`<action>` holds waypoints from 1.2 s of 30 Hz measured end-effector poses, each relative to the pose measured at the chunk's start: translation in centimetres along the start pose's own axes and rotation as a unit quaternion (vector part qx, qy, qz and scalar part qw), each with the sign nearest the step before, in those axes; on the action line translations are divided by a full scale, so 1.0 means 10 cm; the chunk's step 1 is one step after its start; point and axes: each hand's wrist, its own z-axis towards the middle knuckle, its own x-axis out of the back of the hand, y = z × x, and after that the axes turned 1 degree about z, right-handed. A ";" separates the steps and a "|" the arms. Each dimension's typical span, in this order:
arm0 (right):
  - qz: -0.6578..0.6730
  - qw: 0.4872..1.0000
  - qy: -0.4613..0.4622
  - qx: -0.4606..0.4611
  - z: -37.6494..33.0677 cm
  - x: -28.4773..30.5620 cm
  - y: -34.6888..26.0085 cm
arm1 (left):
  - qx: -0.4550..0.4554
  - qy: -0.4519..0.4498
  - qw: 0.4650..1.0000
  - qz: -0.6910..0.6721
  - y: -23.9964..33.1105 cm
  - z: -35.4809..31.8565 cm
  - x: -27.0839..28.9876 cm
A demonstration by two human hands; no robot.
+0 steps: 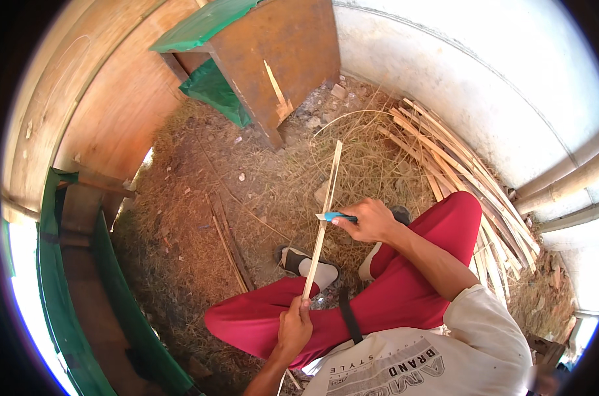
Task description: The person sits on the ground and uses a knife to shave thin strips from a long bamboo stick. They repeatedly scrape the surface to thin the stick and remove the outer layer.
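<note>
My left hand (294, 328) is closed around the near end of a long, pale bamboo strip (324, 228), which slants up and away between my knees. In my right hand (369, 221) is a blue-handled utility knife (339, 216), its blade lying across the strip near the middle. A narrow split or shaving shows along the strip's far part, beyond the blade. My fingers hide the strip's near end and part of the knife handle.
A pile of split bamboo strips (468, 171) lies to the right by the white wall (471, 72). Ahead stands a brown wooden cabinet (283, 53) with green sheeting. Dry shavings (352, 155) cover the dirt floor. Green-edged boards (82, 284) line the left side.
</note>
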 end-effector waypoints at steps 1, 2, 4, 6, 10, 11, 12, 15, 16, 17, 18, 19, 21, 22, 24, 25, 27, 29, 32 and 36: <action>-0.013 1.000 -0.001 0.000 0.00 -0.01 0.00 | -0.009 -0.003 1.000 -0.002 -0.01 0.00 0.00; -0.027 1.000 -0.001 0.000 -0.01 -0.01 0.01 | 0.003 -0.012 1.000 -0.002 -0.01 -0.02 0.00; -0.031 0.999 0.009 0.003 -0.03 -0.03 0.00 | 0.026 -0.028 0.999 -0.004 0.04 -0.07 0.02; -0.041 0.999 0.011 0.008 -0.05 -0.04 0.00 | 0.036 -0.034 0.999 -0.012 0.07 -0.11 0.05; -0.057 0.998 -0.022 -0.001 -0.06 -0.09 0.01 | 0.059 -0.032 0.997 -0.027 0.09 -0.17 0.06; -0.058 0.998 -0.036 -0.010 -0.05 -0.10 0.02 | 0.057 -0.029 0.998 -0.025 0.09 -0.18 0.06; -0.063 0.997 -0.037 -0.005 -0.06 -0.12 0.02 | 0.055 -0.026 0.998 -0.022 0.09 -0.19 0.05; -0.081 0.989 -0.006 -0.120 0.01 -0.08 0.17 | 0.047 -0.041 0.998 0.031 -0.08 -0.37 -0.03; -0.085 0.965 0.029 -0.247 0.10 0.05 0.36 | 0.044 -0.051 0.996 0.057 -0.19 -0.48 -0.06; -0.111 0.966 0.045 -0.229 0.14 0.27 0.61 | 0.039 -0.035 0.996 0.074 -0.21 -0.60 -0.03; -0.135 0.966 0.064 -0.212 0.16 0.40 0.79 | 0.031 -0.020 0.995 0.094 -0.19 -0.72 0.04; -0.103 0.965 0.093 -0.221 0.16 0.38 0.73 | 0.027 -0.005 0.993 0.111 -0.15 -0.83 0.14; -0.045 0.965 0.138 -0.219 0.21 0.41 0.55 | 0.096 -0.002 0.993 0.064 -0.11 -0.80 0.31; 0.000 0.958 0.190 -0.214 0.18 0.35 0.61 | 0.092 0.010 0.994 0.055 -0.15 -0.75 0.33; 0.091 0.955 0.171 -0.223 0.11 0.31 0.51 | 0.083 0.014 0.995 0.059 -0.13 -0.65 0.34; 0.136 0.950 0.164 -0.230 0.05 0.29 0.47 | 0.074 0.027 0.995 0.057 -0.10 -0.60 0.32; 0.196 0.957 0.106 -0.184 -0.05 0.21 0.37 | 0.048 0.051 0.996 0.055 -0.06 -0.47 0.23; 0.260 0.947 0.096 -0.161 -0.08 0.15 0.14 | 0.020 0.063 0.992 0.104 -0.05 -0.34 0.15; 0.394 0.895 0.110 -0.180 0.01 -0.01 0.04 | -0.027 0.079 0.982 0.171 0.04 -0.21 0.03; 0.557 0.781 0.118 -0.259 0.12 0.00 0.02 | -0.074 0.099 0.968 0.218 0.16 -0.10 -0.09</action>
